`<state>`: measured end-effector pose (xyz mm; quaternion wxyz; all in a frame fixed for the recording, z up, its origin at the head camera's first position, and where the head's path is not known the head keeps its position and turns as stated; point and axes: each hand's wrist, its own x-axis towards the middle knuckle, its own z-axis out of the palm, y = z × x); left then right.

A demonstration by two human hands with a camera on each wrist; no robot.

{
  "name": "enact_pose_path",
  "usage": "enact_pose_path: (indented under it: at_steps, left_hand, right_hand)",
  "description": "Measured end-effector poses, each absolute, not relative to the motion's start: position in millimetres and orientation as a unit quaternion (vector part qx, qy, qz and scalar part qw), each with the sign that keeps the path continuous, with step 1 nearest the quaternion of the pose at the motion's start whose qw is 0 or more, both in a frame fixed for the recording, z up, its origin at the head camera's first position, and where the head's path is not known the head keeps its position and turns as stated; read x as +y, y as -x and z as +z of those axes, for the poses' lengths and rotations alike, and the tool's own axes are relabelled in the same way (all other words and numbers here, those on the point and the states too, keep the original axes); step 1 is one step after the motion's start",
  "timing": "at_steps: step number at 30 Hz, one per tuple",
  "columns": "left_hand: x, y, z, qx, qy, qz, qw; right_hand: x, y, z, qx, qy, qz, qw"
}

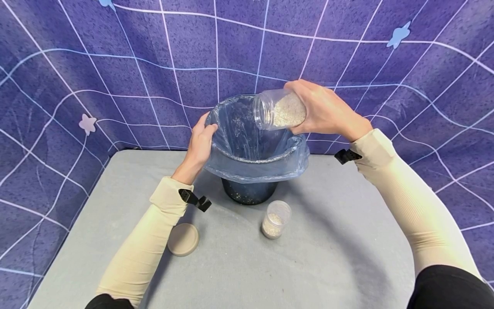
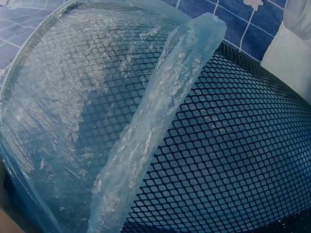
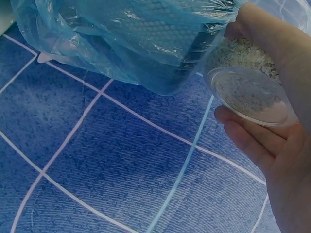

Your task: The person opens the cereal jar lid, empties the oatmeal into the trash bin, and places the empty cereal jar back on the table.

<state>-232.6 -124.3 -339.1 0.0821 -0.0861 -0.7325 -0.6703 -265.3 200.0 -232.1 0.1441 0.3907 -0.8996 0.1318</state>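
Note:
My right hand (image 1: 318, 107) grips a clear plastic jar (image 1: 266, 109) tipped on its side, its open mouth pointing left over the bin. Pale flakes (image 1: 288, 110) fill the jar's base end; the right wrist view shows the fingers (image 3: 257, 145) wrapped round its bottom. Below it stands a dark mesh trash bin (image 1: 251, 192), lined with a blue plastic bag (image 1: 254, 169) folded over the rim. At the rim's left side my left hand (image 1: 201, 139) holds the bag and edge, thumb on the inside. Specks of flakes cling to the liner.
A second clear jar (image 1: 275, 219), partly filled with flakes, stands on the grey table (image 1: 308, 274) in front of the bin. Near the left forearm lies a round beige lid (image 1: 183, 239). A purple patterned curtain (image 1: 193, 43) hangs close behind the bin.

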Motion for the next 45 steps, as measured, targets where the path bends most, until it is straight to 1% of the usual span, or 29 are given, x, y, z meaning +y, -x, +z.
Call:
enact_pose_path:
  at_steps: [9,29,45]
  left_hand:
    - [-123.5,233.7,-340.1,-0.715,0.091,-0.688,0.081]
    - [-125.3,233.1,-339.8,-0.735,0.089,-0.666,0.087]
    - [-124.7,233.9,-340.0,-0.741,0.083,-0.661,0.088]
  right_hand:
    - [200.2,265.3,-228.6,-0.903,-0.392,0.114,0.137]
    - [198.4,266.1,-224.5,-0.902,-0.4,0.096,0.131]
    - [198.0,264.7,-224.6,-0.897,-0.41,0.078,0.143]
